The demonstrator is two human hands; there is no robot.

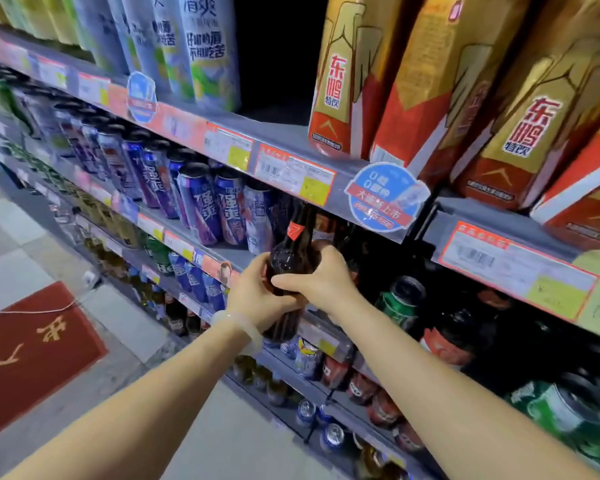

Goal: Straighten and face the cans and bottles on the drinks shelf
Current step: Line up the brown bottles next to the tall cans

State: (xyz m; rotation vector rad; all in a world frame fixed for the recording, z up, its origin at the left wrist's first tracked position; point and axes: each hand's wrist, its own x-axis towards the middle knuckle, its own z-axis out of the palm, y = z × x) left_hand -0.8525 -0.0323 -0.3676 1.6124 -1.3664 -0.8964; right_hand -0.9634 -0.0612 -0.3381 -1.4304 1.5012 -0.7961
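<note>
A dark brown glass bottle (291,251) with a red neck label stands tilted at the front edge of the second shelf, both hands wrapped around its body. My left hand (253,299), with a pale bangle on the wrist, grips it from the left and below. My right hand (321,278) grips it from the right, thumb across the front. Purple-blue cans (201,206) stand in a row just left of the bottle. More dark bottles (454,337) and a green can (399,303) sit to the right on the same shelf.
Gold and red drink cartons (426,84) fill the top shelf at right, pale tall cans (201,50) at left, with a dark gap between. Price tags and a round blue sticker (385,199) line the shelf edge. Lower shelves hold cans and bottles. A red mat (32,351) lies on the floor.
</note>
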